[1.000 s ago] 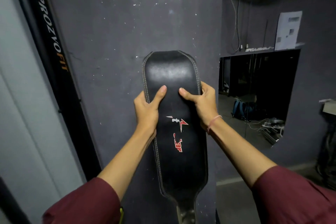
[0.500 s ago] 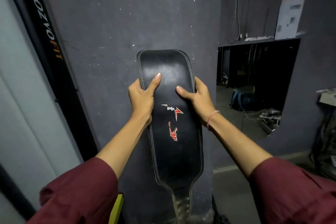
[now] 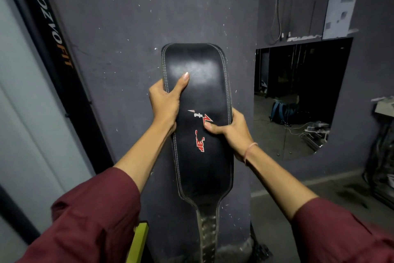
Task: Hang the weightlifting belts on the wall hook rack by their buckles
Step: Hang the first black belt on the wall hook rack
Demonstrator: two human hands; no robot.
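Your left hand (image 3: 165,103) and right hand (image 3: 233,129) hold the black belt (image 3: 199,92) upright against the grey wall (image 3: 119,38), fingers clamped on its edges.

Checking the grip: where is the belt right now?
Centre of the head view, the belt stands upright against the dark wall, gripped between left hand and right hand.

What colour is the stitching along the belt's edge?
Pale grey-white on the black belt, in the head view.
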